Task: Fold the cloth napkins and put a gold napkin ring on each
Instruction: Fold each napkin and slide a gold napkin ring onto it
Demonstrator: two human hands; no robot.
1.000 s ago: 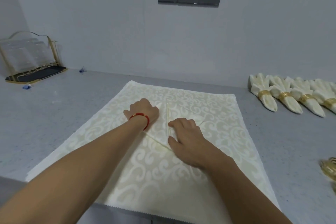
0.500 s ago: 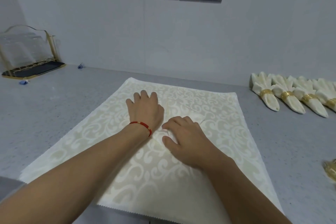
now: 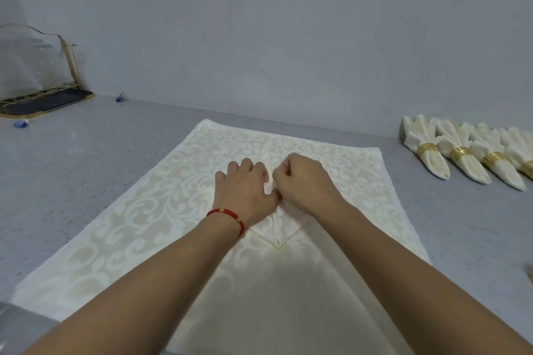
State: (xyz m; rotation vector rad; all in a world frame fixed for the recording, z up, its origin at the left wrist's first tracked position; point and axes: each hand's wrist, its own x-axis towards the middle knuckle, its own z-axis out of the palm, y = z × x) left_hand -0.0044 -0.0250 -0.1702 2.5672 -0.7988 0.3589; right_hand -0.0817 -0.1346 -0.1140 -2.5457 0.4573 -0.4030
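Right now the small folded napkin [image 3: 278, 228] lies mid-cloth on the patterned tablecloth [image 3: 144, 210], pressed under the flat left hand [image 3: 243, 193] and pinched by the curled right hand [image 3: 302, 181]. Well to the right lie the ringed napkins [image 3: 461, 150].

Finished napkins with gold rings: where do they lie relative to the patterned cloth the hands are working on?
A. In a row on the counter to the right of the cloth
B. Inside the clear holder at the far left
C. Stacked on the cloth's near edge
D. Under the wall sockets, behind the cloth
A: the ringed napkins lie side by side on the grey counter, off the right edge of the patterned cloth.
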